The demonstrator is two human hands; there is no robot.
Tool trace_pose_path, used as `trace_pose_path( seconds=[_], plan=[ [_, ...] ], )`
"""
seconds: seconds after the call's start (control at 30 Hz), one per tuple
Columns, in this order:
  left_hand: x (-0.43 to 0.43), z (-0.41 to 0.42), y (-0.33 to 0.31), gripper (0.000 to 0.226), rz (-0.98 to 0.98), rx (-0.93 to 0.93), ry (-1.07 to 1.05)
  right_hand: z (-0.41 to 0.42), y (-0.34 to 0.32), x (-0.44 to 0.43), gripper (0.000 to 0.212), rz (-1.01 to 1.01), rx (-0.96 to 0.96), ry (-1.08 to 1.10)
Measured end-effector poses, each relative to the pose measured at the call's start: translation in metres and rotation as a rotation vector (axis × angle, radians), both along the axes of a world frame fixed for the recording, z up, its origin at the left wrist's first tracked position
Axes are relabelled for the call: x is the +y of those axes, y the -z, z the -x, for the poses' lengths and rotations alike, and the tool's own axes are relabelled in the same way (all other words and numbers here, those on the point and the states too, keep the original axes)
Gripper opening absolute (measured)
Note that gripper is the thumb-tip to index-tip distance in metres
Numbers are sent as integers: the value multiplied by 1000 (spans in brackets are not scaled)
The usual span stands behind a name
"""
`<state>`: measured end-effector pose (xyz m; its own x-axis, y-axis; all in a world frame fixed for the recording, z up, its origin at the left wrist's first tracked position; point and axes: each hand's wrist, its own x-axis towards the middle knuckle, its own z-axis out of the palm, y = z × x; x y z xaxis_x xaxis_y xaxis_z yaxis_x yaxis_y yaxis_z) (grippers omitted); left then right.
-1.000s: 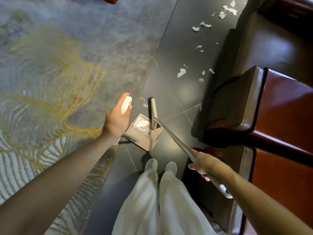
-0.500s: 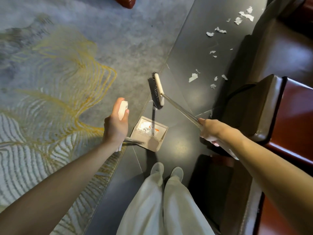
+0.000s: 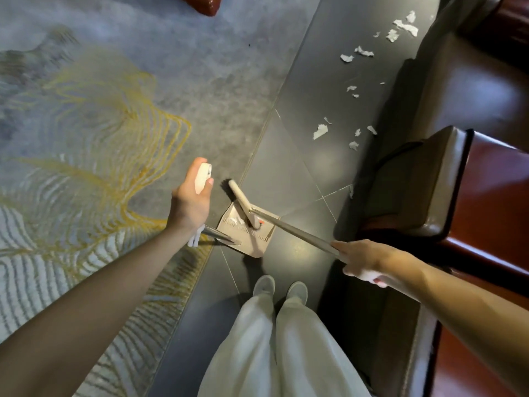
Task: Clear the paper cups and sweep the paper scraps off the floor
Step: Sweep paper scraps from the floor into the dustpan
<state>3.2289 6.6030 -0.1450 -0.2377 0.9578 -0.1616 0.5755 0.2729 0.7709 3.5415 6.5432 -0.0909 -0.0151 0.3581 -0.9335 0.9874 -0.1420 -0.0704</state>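
Paper scraps (image 3: pixel 320 131): white, torn, irregular, mixed sizes. Scattered on dark tile floor (image 3: pixel 286 173), trailing from dustpan (image 3: pixel 257 247) toward 1 o'clock, along brown seat (image 3: pixel 429 181). Some white bits lie in pan.
Handling (judged): featherlight, limp, drift-prone; take no hold, gather with light broom (image 3: pixel 242 203) strokes.
Left hand (image 3: pixel 190 202): wrapped round dustpan handle's white grip.
Right hand (image 3: pixel 363 259): clasping broom shaft; broom head over pan mouth.

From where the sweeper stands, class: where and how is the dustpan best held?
By the white grip atop its pole, from the left, as the left hand does: the pole rises to hand height, while the dustpan sits low by the floor.
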Motion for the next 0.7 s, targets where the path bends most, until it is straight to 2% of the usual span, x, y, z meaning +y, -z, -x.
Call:
trace_pose_path(
  seconds=[0.17, 0.33, 0.57, 0.7],
  plan=[
    [5, -6, -11, 32, 56, 34, 216, -31, -16, -28, 66, -93, -4, 202],
    [25, -24, -17, 32, 74, 82, 298, -49, -16, -35, 66, -217, -72, 235],
    [70, -114, -28, 32, 81, 123, 461, -103, -4, -17, 73, -258, -294, 317],
    [97, -162, -26, 32, 103, 141, 496, -130, 17, -9, 69, -255, -340, 366]
  ],
)
